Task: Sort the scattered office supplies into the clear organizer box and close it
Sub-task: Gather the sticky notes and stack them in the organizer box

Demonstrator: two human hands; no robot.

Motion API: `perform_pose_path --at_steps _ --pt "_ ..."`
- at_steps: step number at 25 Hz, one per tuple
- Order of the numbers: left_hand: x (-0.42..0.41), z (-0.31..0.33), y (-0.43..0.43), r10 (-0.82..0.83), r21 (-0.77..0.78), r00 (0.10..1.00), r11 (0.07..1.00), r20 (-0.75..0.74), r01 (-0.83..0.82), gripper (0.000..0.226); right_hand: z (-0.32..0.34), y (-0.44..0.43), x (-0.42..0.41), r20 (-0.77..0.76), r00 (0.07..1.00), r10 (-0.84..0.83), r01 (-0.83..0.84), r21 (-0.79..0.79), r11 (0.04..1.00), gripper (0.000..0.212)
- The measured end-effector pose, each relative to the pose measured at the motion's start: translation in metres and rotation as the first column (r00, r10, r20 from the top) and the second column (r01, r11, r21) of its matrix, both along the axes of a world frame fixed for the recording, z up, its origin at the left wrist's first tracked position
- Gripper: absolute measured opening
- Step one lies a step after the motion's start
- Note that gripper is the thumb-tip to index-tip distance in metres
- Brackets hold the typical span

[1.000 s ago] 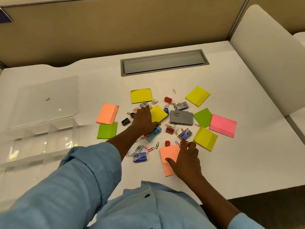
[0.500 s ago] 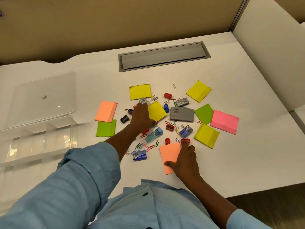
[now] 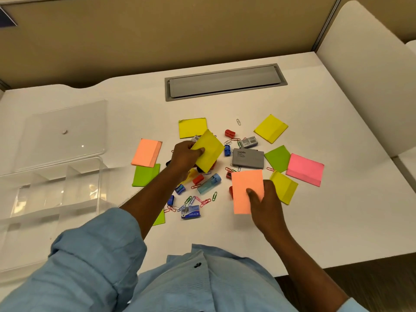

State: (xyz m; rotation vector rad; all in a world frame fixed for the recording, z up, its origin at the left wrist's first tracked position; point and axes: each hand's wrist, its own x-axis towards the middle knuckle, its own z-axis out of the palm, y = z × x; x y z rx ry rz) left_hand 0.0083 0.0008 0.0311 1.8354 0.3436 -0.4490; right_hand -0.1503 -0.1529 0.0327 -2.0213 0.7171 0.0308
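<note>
Left hand (image 3: 185, 153) grips a yellow pad (image 3: 208, 150); right hand (image 3: 265, 202) grips an orange pad (image 3: 246, 190)

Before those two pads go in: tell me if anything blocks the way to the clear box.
Nothing visible does. The left hand holds a yellow pad, the right hand an orange pad; the organizer box sits open at left across bare table.

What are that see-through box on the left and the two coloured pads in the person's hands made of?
The organizer box looks like clear hard plastic, glossy: the table shows through its walls and dividers, and light glints off them. The yellow pad in the left hand and the orange pad in the right hand look like matte paper, probably sticky notes: flat colour, no shine, thin stacked edges.
</note>
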Motion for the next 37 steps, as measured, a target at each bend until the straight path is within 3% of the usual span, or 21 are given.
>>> perform_pose_path --at_steps 3,6,9,14,19,23,26,29,32,37 --pt "-0.026 0.011 0.008 0.112 -0.181 0.989 0.975 -0.096 -0.128 0.038 0.014 0.002 0.007 0.081 0.982 -0.172 0.146 0.257 0.955 0.032" --pt "-0.058 0.016 0.013 0.121 -0.355 0.971 0.915 -0.208 -0.190 0.042 0.024 0.011 0.013 0.051 0.962 -0.268 0.204 0.519 0.830 0.025" --pt "-0.089 0.022 0.013 0.072 -0.477 0.964 0.858 -0.255 -0.190 0.034 0.029 0.023 0.014 0.017 0.973 -0.229 0.186 0.529 0.828 0.031" --pt "-0.136 0.021 0.034 0.069 -0.574 0.955 0.786 -0.287 -0.229 0.040 0.025 0.053 0.003 -0.095 0.993 -0.067 0.101 0.415 0.904 0.053" --pt "-0.161 0.031 0.051 0.112 -0.460 0.966 0.862 -0.234 -0.212 0.034 0.027 0.083 -0.009 -0.073 0.992 0.100 -0.070 0.337 0.939 0.066" --pt "-0.172 0.037 0.082 0.146 -0.318 0.983 0.932 -0.107 -0.173 0.035 0.025 0.106 -0.012 0.036 0.965 0.261 -0.260 0.292 0.920 0.076" --pt "-0.180 0.038 0.111 0.205 -0.238 0.977 0.947 -0.066 -0.215 0.034 0.025 0.128 -0.010 0.040 0.901 0.432 -0.429 0.217 0.877 0.065" --pt "-0.187 0.036 0.148 0.261 -0.164 0.965 0.952 -0.009 -0.259 0.031 0.026 0.158 -0.006 -0.032 0.865 0.501 -0.483 0.220 0.848 0.046" --pt "-0.194 0.033 0.186 0.350 -0.177 0.937 0.923 0.015 -0.342 0.027 0.029 0.188 0.001 -0.021 0.796 0.605 -0.588 0.216 0.780 0.034" --pt "-0.199 0.036 0.239 0.445 -0.150 0.889 0.891 0.110 -0.428 0.024 0.035 0.239 0.016 0.036 0.775 0.631 -0.628 0.149 0.764 0.030"
